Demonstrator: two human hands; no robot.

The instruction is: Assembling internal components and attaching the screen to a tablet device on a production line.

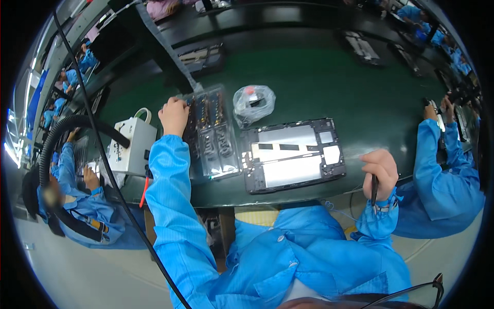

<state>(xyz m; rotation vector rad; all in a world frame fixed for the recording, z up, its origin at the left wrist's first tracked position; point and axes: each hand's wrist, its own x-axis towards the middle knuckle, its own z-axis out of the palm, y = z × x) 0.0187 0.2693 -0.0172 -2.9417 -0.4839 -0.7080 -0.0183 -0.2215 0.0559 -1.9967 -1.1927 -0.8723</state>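
Note:
My left hand [174, 116] reaches to the far left part of a clear plastic tray [226, 160], its fingers bent down among small dark circuit boards [210, 109]. Whatever is under those fingertips is hidden. Raised at the table's front edge, my right hand [381, 172] is closed around a slim black tool [374, 188] that points down; its exact kind does not show. Between the two hands a tablet housing [288, 175] lies flat, with a black rim and silver plates inside. My right hand is apart from it.
Behind the housing sits a clear plastic bag [254, 104] with a roll and a red piece. On the left stand a white box [133, 145] and a black corrugated hose [77, 121]. A black cable [95, 126] crosses the left. Co-workers [445, 170] sit on both sides.

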